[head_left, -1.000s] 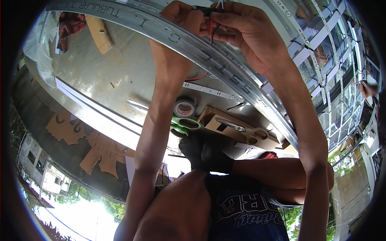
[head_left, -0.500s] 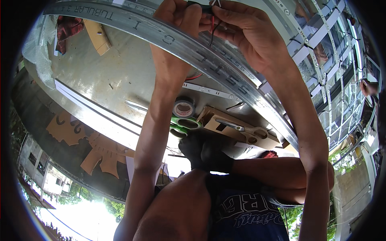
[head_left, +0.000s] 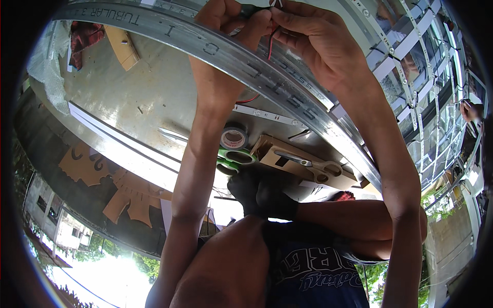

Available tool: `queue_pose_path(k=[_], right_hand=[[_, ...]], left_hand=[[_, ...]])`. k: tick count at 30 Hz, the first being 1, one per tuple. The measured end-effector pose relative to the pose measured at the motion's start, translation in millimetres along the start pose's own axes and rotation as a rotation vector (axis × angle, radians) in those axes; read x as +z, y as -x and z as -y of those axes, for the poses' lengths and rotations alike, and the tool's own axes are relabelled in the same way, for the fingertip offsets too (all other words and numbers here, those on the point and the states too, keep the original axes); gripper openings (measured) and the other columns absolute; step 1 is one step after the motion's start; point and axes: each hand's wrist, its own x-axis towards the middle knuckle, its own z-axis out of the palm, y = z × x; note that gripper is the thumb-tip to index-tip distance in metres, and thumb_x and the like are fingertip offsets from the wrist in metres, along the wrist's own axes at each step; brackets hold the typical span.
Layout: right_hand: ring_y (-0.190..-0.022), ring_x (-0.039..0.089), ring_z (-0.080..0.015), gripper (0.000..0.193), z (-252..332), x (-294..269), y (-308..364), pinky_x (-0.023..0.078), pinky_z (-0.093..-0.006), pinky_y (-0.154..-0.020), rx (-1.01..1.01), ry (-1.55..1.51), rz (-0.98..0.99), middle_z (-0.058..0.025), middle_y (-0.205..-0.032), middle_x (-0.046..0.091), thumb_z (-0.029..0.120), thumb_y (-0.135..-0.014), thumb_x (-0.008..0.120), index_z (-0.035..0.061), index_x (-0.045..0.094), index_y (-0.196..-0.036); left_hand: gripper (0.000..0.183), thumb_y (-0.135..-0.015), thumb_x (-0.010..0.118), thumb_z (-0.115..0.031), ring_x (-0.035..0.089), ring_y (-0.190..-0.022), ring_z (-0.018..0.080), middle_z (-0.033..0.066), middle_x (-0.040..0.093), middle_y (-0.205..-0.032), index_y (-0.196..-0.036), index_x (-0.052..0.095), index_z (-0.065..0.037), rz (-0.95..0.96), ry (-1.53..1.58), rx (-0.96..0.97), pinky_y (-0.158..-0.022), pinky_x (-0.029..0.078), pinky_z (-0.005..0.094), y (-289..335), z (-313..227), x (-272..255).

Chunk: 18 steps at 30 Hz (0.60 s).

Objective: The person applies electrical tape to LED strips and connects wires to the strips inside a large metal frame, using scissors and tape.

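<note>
"Since both hands meet at the top edge, what's between them?"

"A small dark piece (head_left: 250, 10), too cut off to name better, with a red-and-black wire pair (head_left: 270, 45) dangling beside it, just past the galvanized steel tube (head_left: 205, 45)."

"And the grip?"

"Left hand (head_left: 251, 35) pinches the dark piece; right hand (head_left: 323, 41) pinches the wire pair between thumb and fingers."

"Anything different from a moment ago?"

"The left thumb has slid rightward, almost to the right fingertips. I'd judge the hold now bears on the end where wires and dark piece come together, though fingers hide whether they're joined."

"What lies nearer the person?"

"Below the tube, an LED strip (head_left: 272, 116) on the tabletop (head_left: 133, 92), then a roll of black tape (head_left: 237, 127) just beside green-handled scissors (head_left: 230, 163). Beige-handled scissors (head_left: 303, 162) rest on a cardboard box (head_left: 267, 145)."

"And farther out?"

"To the right, a lattice of LED strips (head_left: 391, 52); at far left, crumpled bubble wrap (head_left: 49, 79)."
</note>
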Motion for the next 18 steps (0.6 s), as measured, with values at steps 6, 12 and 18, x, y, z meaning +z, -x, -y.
queue_pose_path(k=[6,12,18], right_hand=[[-0.084,0.063,-0.0157,0.021,0,-3,0,0.053,-0.0263,-0.079,0.124,-0.084,0.026,-0.0102,-0.095,0.065,0.014,-0.091,0.062,-0.0049,0.062,-0.101],[-0.085,0.061,-0.0138,0.02,0,0,0,0.05,-0.0264,-0.08,0.14,0.026,0.028,-0.0081,-0.093,0.065,0.017,-0.092,0.061,-0.0014,0.063,-0.098],[-0.087,0.061,-0.0149,0.017,0,6,1,0.049,-0.027,-0.081,0.131,0.134,-0.044,-0.0095,-0.097,0.064,0.013,-0.094,0.055,-0.002,0.061,-0.101]], left_hand=[[0.024,-0.086,0.063,-0.003,0.038,-0.053,0.0031,-0.002,0.048,-0.06,-0.07,0.046,-0.004,0.012,0.044,0.206,-0.046,0.031,0.0216,-5,22,-6],[0.01,-0.084,0.065,0.003,0.069,-0.077,0.0183,0.0141,0.067,-0.08,-0.084,0.055,0.001,0.076,0.186,0.135,-0.074,0.059,0.03,0,27,-8],[0.01,-0.085,0.066,-0.001,0.068,-0.077,0.016,0.0127,0.068,-0.08,-0.084,0.057,0.003,0.07,0.089,0.113,-0.072,0.056,0.0264,5,14,0]])
